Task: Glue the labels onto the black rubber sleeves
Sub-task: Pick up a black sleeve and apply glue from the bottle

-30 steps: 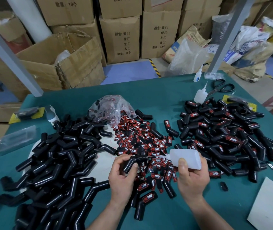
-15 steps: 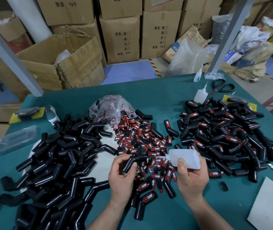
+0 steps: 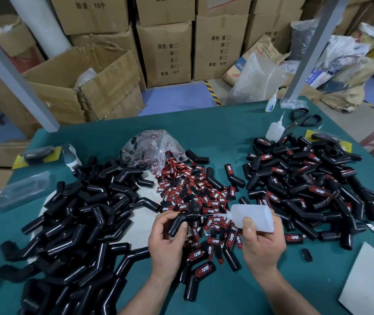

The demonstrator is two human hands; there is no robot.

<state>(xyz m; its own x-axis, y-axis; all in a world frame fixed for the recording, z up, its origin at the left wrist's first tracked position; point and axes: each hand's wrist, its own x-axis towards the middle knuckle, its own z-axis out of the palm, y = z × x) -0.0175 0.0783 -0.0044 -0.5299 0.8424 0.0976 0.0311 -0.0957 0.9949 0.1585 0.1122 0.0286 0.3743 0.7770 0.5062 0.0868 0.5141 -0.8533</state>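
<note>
- While the left hand (image 3: pixel 165 244) grips a bent black sleeve (image 3: pixel 179 223), the right hand (image 3: pixel 261 242) holds a white glue bottle (image 3: pixel 252 218), tip at the sleeve.
- Just behind, red labels (image 3: pixel 195 192) lie on the worktop (image 3: pixel 227 123).
- Farther left are plain sleeves (image 3: pixel 79 212), farther right labelled sleeves (image 3: pixel 306 189).

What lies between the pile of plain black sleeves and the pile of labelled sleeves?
The head view shows a heap of red-and-black labels there, spilling from a clear bag, with a few loose sleeves.

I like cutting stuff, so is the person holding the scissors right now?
No, the scissors lie on the table while the left hand holds a sleeve and the right hand a glue bottle.
</note>
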